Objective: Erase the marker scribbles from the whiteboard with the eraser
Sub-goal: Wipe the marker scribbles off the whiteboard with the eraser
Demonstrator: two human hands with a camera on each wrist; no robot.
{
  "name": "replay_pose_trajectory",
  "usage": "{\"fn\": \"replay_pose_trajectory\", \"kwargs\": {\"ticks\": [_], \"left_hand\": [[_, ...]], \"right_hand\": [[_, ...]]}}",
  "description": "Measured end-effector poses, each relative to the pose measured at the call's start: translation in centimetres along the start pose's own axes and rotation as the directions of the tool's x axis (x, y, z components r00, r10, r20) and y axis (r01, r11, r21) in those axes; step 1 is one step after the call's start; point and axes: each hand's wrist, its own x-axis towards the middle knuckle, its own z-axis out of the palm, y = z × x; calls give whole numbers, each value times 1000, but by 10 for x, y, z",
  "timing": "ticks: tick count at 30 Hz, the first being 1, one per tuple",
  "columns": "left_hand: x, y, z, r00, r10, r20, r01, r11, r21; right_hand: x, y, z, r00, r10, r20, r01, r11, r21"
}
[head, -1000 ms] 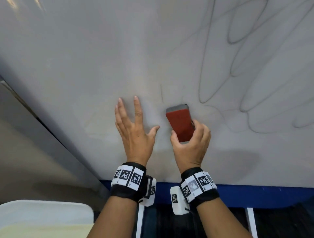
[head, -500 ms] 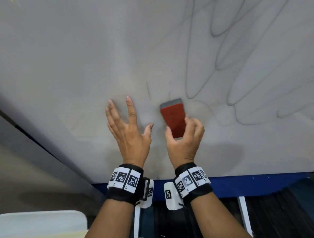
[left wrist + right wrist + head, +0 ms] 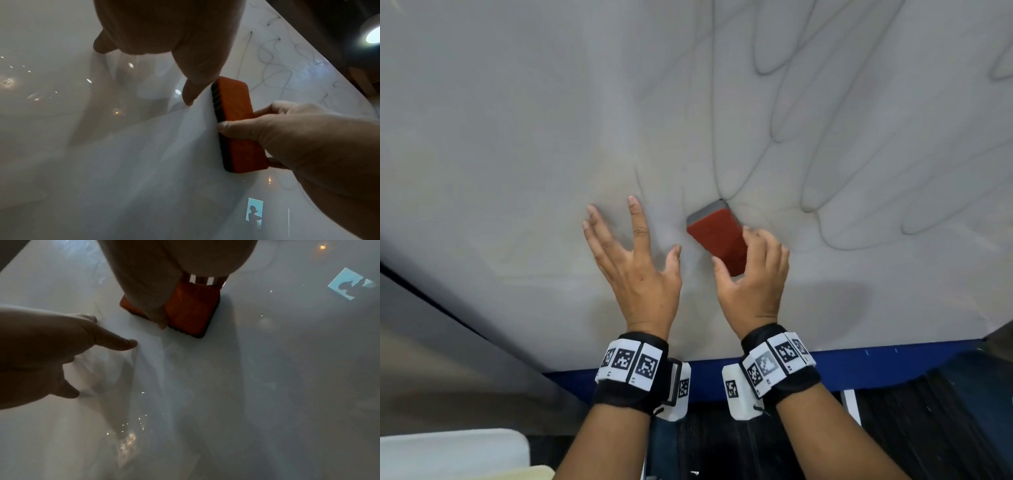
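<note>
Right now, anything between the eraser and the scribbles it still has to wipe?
Nothing visible. The right hand grips the eraser flat on the whiteboard, its top corner already touching the nearest scribbles, which spread up and right. The left hand rests on the opposite side.

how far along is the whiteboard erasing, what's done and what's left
Done: the whiteboard looks wiped on its left side, around the flat left hand, with only faint smears. In hand: the right hand has a grip on the red eraser, whose top edge meets the nearest scribble loops. Left: the looping marker lines over the right side, up to the top edge of the head view, so plenty remains.
</note>
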Motion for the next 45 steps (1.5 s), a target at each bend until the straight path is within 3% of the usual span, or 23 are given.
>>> {"fn": "replay_pose_trajectory", "kwargs": {"ticks": [3, 6, 12, 16, 19, 22, 27, 29, 34, 37, 40, 45], "left_hand": [[-4, 13, 7, 1000, -10, 7, 10, 1000, -18], [-5, 20, 11, 1000, -25, 4, 25, 999, -22], [-10, 32, 18, 999, -46, -7, 46, 998, -32], [-12, 37, 22, 999, -47, -3, 47, 999, -26], [-17, 44, 27, 999, -45, -1, 45, 999, -22], [-24, 55, 35, 999, -48, -2, 48, 998, -38], [-30, 65, 44, 997, -72, -15, 71, 996, -48], [-34, 73, 49, 997, -77, -13, 76, 996, -53], [-42, 95, 62, 993, -116, -15, 114, 991, -68], [-46, 105, 65, 989, -148, -27, 146, 986, -79], [-49, 115, 67, 985, -173, -19, 170, 982, -83], [-51, 124, 70, 983, -180, -25, 177, 980, -93]], "right_hand": [[9, 20, -15, 987, 141, -81, -134, 988, 76], [11, 16, -14, 975, 198, -98, -188, 977, 102], [16, 23, -24, 998, 60, -18, -59, 998, 29], [25, 35, -37, 966, 239, -103, -219, 960, 173], [17, 30, -28, 982, 161, -96, -147, 980, 137], [9, 35, -25, 1000, 20, -7, -19, 999, 50], [21, 74, -43, 969, 198, -147, -179, 975, 134], [22, 71, -42, 970, 200, -141, -181, 974, 133], [26, 85, -50, 999, -32, -28, 33, 998, 44], [32, 110, -61, 989, 100, -106, -85, 987, 134], [32, 105, -62, 980, 171, -100, -154, 975, 158], [35, 112, -69, 998, -60, 26, 58, 997, 54]]}}
